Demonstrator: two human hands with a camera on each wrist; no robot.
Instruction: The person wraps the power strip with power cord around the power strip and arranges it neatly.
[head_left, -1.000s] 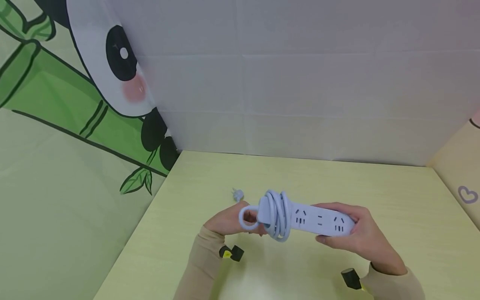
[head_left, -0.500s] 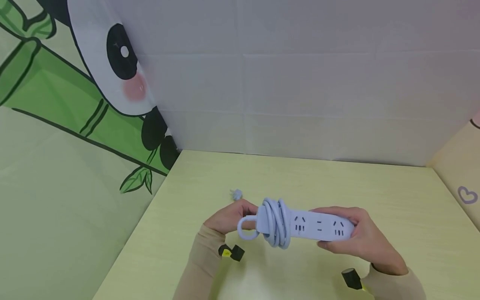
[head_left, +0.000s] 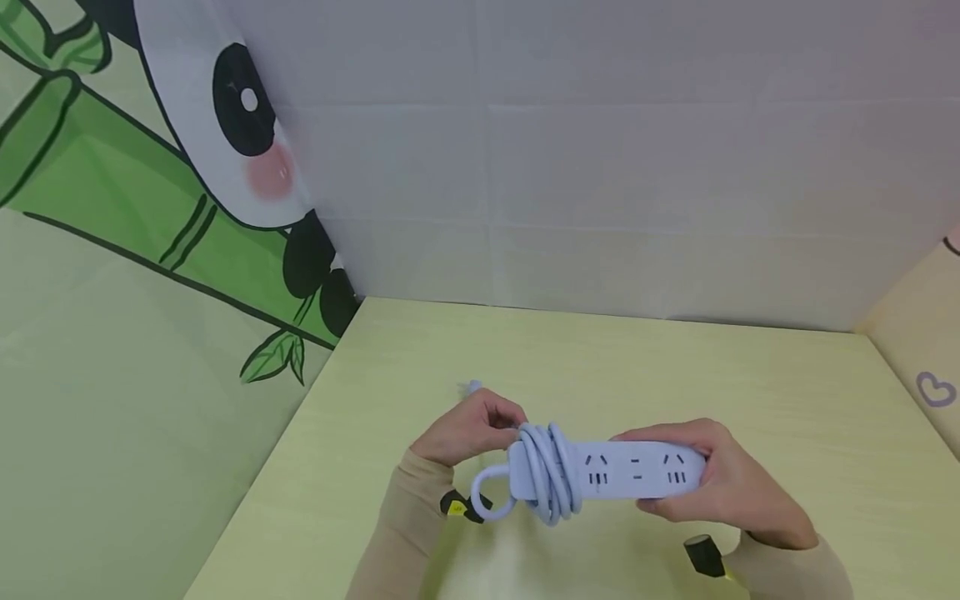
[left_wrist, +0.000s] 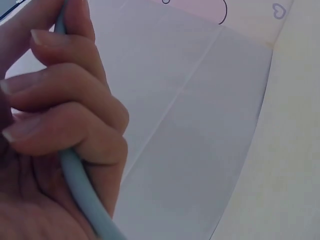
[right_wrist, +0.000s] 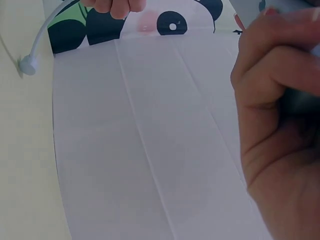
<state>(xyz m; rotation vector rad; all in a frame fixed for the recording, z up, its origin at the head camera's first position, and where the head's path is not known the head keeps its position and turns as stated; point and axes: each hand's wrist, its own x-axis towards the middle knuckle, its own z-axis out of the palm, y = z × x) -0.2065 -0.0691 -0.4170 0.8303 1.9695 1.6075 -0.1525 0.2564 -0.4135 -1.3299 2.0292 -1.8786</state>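
Observation:
A white power strip [head_left: 637, 469] is held up over the table in the head view, its socket face towards me. Several turns of its white cord [head_left: 550, 475] wrap round the left part, and a small loop sticks out at the left end. My right hand [head_left: 723, 483] grips the strip's right end between thumb and fingers. At the wrapped end, my left hand [head_left: 467, 427] pinches the cord; the left wrist view shows curled fingers round the cable [left_wrist: 85, 185]. The cord's plug [right_wrist: 28, 65] dangles beyond the left hand, mostly hidden by it in the head view.
Below the hands spreads a pale yellow table [head_left: 750, 375]. A grey-white panel [head_left: 600, 167] stands along its far edge. To the left is a panel with a panda and bamboo print [head_left: 150, 183], to the right a cream panel [head_left: 915, 358]. Small black cameras sit at both wrists.
The power strip has lowered towards me and its socket face has levelled out. My left hand has risen from behind the loop to the strip's upper left, now covering most of the plug.

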